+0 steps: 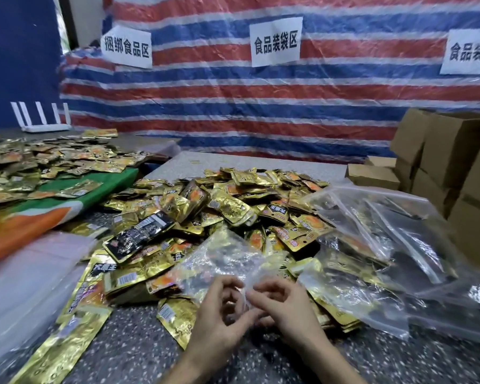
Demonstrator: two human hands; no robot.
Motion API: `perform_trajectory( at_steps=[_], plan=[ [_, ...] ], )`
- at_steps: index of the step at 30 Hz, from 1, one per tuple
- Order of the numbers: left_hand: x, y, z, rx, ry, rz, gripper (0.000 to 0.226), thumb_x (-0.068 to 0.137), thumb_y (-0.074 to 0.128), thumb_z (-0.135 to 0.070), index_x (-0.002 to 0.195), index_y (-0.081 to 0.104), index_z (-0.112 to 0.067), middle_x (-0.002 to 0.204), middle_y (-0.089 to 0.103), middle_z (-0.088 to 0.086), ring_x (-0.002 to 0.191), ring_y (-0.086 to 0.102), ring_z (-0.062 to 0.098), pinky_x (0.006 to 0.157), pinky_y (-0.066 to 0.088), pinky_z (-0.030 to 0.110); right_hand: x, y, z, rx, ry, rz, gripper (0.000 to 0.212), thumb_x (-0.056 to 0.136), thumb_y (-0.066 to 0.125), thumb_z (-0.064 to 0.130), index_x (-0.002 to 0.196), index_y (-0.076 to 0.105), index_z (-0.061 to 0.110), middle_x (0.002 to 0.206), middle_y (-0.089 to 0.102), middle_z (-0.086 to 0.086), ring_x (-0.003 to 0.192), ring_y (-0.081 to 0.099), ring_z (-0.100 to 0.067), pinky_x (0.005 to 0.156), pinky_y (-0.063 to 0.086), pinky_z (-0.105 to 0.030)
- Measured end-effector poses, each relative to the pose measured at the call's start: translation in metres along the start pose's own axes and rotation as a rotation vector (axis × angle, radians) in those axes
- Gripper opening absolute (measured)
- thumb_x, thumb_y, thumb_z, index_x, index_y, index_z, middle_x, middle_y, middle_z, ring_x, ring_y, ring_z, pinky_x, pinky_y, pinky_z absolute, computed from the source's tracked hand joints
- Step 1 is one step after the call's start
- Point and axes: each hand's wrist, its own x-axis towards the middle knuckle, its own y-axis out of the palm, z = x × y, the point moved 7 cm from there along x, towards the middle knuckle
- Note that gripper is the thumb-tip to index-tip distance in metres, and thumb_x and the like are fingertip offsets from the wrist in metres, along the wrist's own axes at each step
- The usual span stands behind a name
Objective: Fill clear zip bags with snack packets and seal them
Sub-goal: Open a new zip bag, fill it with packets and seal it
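An empty clear zip bag [222, 259] lies over the near edge of a big heap of gold snack packets [233, 206]. My left hand [219, 314] and my right hand [283, 303] meet at the bag's near edge, and both pinch the thin plastic there between fingers and thumb. The bag's far end rests flat on the packets. To the right lie filled clear zip bags [385, 245], piled on one another.
A stack of flat clear bags [25, 278] lies at the left, with long gold packet strips [75, 322] beside it. A second packet heap [39, 162] covers a green and orange sheet. Cardboard boxes [449, 162] stand at the right. A white router [43, 117] sits far left.
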Motion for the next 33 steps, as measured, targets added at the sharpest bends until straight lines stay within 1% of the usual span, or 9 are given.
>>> perform_trajectory(
  at_steps=[3, 6, 11, 16, 20, 25, 28, 30, 33],
  plan=[
    [0.0, -0.002, -0.002, -0.045, -0.013, -0.011, 0.02, 0.085, 0.072, -0.02, 0.095, 0.06, -0.031, 0.069, 0.063, 0.001, 0.066, 0.064, 0.015, 0.061, 0.051, 0.023, -0.002, 0.002, 0.002, -0.016, -0.054, 0.018, 0.036, 0.07, 0.08, 0.002, 0.1, 0.063, 0.013, 0.068, 0.069, -0.003, 0.065, 0.068, -0.015, 0.057, 0.055, -0.028],
    [0.0, -0.006, -0.01, 0.004, 0.035, -0.101, 0.022, 0.087, 0.066, -0.012, 0.094, 0.06, -0.032, 0.071, 0.065, -0.001, 0.063, 0.064, 0.011, 0.059, 0.051, 0.023, -0.008, 0.001, 0.024, -0.215, -0.3, 0.01, 0.04, 0.077, 0.072, 0.007, 0.101, 0.058, 0.035, 0.079, 0.068, -0.004, 0.064, 0.061, -0.01, 0.059, 0.052, -0.026],
    [0.0, -0.039, -0.015, 0.041, 0.073, -0.448, 0.042, 0.09, 0.064, 0.005, 0.088, 0.062, -0.037, 0.078, 0.062, -0.002, 0.066, 0.062, 0.022, 0.052, 0.058, 0.046, -0.018, -0.004, 0.049, -0.283, -0.565, 0.027, 0.057, 0.081, 0.059, 0.007, 0.122, 0.048, 0.045, 0.073, 0.054, -0.006, 0.053, 0.046, -0.01, 0.048, 0.036, -0.028],
    [0.003, -0.045, -0.018, -0.048, 0.078, -0.501, 0.041, 0.09, 0.059, 0.009, 0.08, 0.063, -0.03, 0.076, 0.063, -0.002, 0.061, 0.062, 0.017, 0.045, 0.056, 0.035, -0.03, 0.001, 0.063, -0.481, -0.776, 0.115, 0.067, 0.083, 0.054, 0.0, 0.133, 0.055, 0.044, 0.074, 0.048, 0.007, 0.059, 0.046, -0.012, 0.052, 0.038, -0.03],
    [0.007, -0.043, -0.022, -0.093, 0.063, -0.493, 0.043, 0.09, 0.056, 0.015, 0.074, 0.063, -0.025, 0.077, 0.065, -0.001, 0.058, 0.062, 0.015, 0.043, 0.055, 0.035, -0.033, 0.0, 0.066, -0.644, -0.743, 0.151, 0.039, 0.083, 0.054, 0.01, 0.108, 0.073, 0.034, 0.079, 0.05, 0.02, 0.07, 0.051, -0.003, 0.056, 0.038, -0.013],
    [0.03, -0.048, -0.05, -0.135, 0.128, -0.521, 0.038, 0.086, 0.055, 0.018, 0.071, 0.062, -0.016, 0.069, 0.063, 0.004, 0.049, 0.063, 0.028, 0.042, 0.055, 0.041, -0.03, -0.016, 0.093, -0.789, -0.727, 0.031, 0.019, 0.079, 0.054, 0.03, 0.087, 0.071, 0.024, 0.09, 0.055, 0.013, 0.07, 0.057, -0.01, 0.054, 0.05, -0.025],
    [0.058, -0.042, -0.069, -0.117, 0.191, -0.448, 0.026, 0.089, 0.058, 0.002, 0.079, 0.063, -0.022, 0.057, 0.059, 0.009, 0.04, 0.055, 0.028, 0.037, 0.048, 0.033, -0.023, -0.027, 0.14, -0.891, -0.85, -0.133, 0.021, 0.079, 0.054, 0.04, 0.079, 0.067, 0.023, 0.114, 0.054, 0.007, 0.091, 0.057, -0.009, 0.062, 0.052, -0.02],
    [0.085, -0.039, -0.071, -0.217, 0.183, -0.383, 0.011, 0.091, 0.055, -0.018, 0.086, 0.061, -0.025, 0.056, 0.055, 0.006, 0.04, 0.049, 0.024, 0.036, 0.04, 0.027, -0.018, -0.034, 0.173, -0.885, -0.918, -0.163, 0.02, 0.077, 0.053, 0.036, 0.075, 0.065, 0.021, 0.128, 0.054, 0.007, 0.102, 0.056, -0.009, 0.072, 0.052, -0.024],
    [0.126, -0.043, -0.053, -0.071, 0.148, -0.396, 0.013, 0.101, 0.053, -0.021, 0.09, 0.058, -0.02, 0.071, 0.06, 0.004, 0.057, 0.055, 0.02, 0.046, 0.043, 0.024, -0.007, -0.04, 0.203, -0.861, -0.923, -0.108, 0.022, 0.073, 0.046, 0.035, 0.067, 0.06, 0.018, 0.111, 0.064, 0.011, 0.097, 0.06, -0.006, 0.066, 0.053, -0.027]
  ],
)
